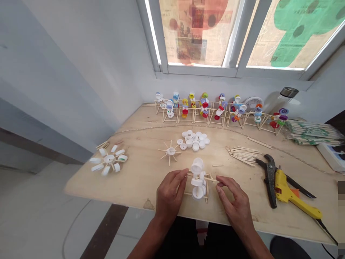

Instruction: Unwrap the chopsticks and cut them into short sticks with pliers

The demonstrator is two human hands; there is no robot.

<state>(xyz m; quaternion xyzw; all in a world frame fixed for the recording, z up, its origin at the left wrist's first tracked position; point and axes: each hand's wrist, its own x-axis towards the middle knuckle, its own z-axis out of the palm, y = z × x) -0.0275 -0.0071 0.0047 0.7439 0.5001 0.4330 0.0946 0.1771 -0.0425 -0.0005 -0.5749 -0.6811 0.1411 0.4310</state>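
Near the table's front edge stands a small wheel of white bottle caps [198, 180] on a frame of wooden sticks [207, 192]. My left hand [171, 190] is closed at the left side of this frame, its fingertips by the end of the crosswise stick; the thumb side partly hides that contact. On the other side, my right hand [234, 199] has its thumb and forefinger apart. Its forefinger tip is close to the right end of the crosswise stick [211, 178], and I cannot tell whether it touches.
Beyond lie a spoked stick hub [170, 151], a pile of white caps [195, 145] and loose sticks [245, 154]. A cap wheel [109, 159] lies left. Black cutters [270, 180] and a yellow glue gun [283, 187] lie right. Finished-looking colored cap wheels [204, 108] line the wall.
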